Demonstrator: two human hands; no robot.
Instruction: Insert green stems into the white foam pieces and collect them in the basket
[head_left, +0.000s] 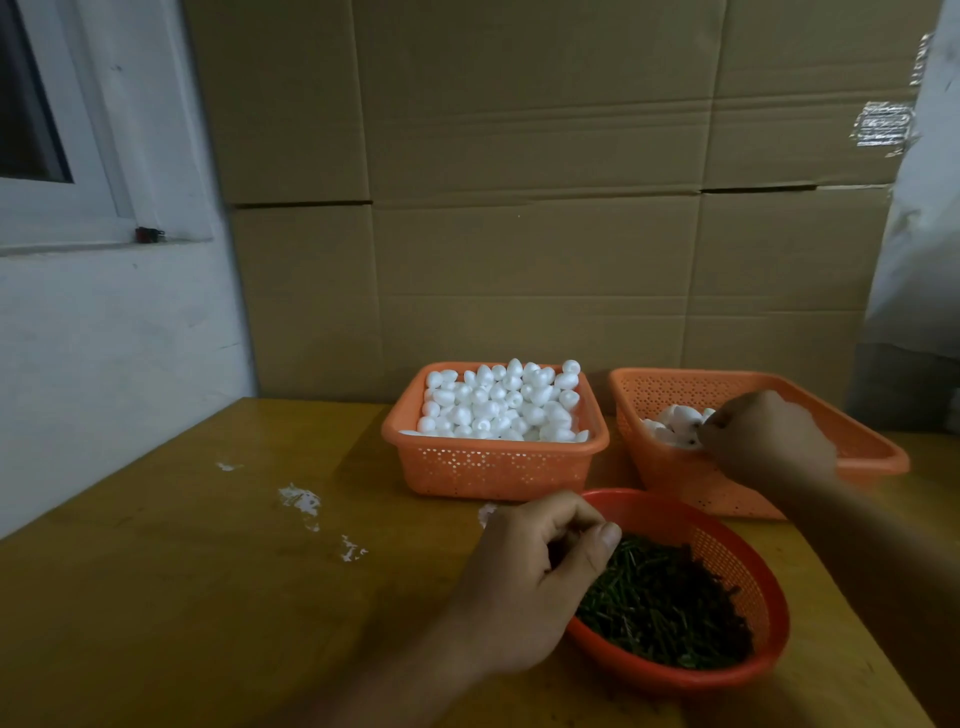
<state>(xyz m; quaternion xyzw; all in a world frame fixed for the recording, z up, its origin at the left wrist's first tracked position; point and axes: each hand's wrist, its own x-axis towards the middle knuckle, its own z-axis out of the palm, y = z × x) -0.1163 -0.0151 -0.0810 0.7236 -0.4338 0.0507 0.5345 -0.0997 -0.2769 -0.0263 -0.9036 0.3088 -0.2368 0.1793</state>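
Observation:
A round red basket (748, 561) at the front holds a pile of green stems (660, 603). My left hand (530, 577) hovers over its left rim, thumb pressed to curled fingertips, pinching at the edge of the stems. A square orange basket (493, 473) behind is heaped with white foam pieces (498, 405). To its right, a second orange basket (872, 452) holds a few stemmed foam pieces (675, 423). My right hand (769, 436) reaches into it, its curled fingertips on one of those pieces.
The baskets stand on a yellow-brown wooden table (208, 571) with white scuff marks (301, 501) left of centre. Cardboard sheets (545, 208) stand as a wall right behind the baskets. A white wall and window frame (78, 218) are on the left.

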